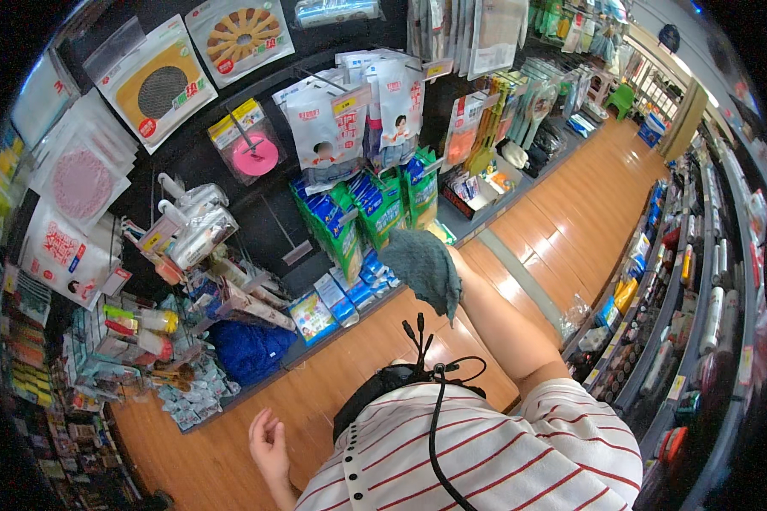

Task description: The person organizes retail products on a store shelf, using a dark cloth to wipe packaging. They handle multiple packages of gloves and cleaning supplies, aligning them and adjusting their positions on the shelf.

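A dark grey-green cloth (421,268) is in my right hand (464,269), draped over it so that the fingers are hidden. My right arm stretches forward, and the cloth is in front of the lower shelf, by the green and blue packs (375,204) hanging on hooks. Down at the lower left, my left hand (270,444) hangs over the wooden floor with nothing in it, its fingers loosely bent and apart.
White pouches (328,128) hang above the green packs. Small blue and white boxes (337,298) stand on the low shelf ledge, with a dark blue bundle (251,349) to their left. Stocked shelves (707,324) line the right. A green chair (622,98) is far off.
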Action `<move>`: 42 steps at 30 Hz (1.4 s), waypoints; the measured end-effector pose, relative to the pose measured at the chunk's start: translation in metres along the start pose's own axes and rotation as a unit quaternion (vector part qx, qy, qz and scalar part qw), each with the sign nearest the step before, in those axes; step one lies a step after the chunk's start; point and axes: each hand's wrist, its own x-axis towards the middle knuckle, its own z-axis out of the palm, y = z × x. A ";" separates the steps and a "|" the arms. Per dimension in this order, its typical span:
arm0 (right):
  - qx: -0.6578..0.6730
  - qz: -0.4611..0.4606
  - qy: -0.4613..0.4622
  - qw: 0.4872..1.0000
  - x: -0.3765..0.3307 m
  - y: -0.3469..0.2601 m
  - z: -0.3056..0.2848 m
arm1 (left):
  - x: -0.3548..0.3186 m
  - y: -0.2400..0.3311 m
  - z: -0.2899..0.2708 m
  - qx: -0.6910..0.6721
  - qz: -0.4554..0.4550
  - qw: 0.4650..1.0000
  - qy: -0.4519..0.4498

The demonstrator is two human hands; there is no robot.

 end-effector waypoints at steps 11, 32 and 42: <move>0.004 0.101 0.062 0.993 0.049 -0.001 0.005 | -0.002 0.045 0.022 0.062 -0.020 0.998 0.015; -0.288 -0.125 0.074 0.946 0.229 0.125 0.058 | -0.027 0.026 -0.040 0.130 -0.151 0.980 0.008; -0.819 -0.129 0.148 0.539 0.226 0.184 0.115 | -0.013 -0.025 -0.123 0.141 -0.218 0.961 -0.092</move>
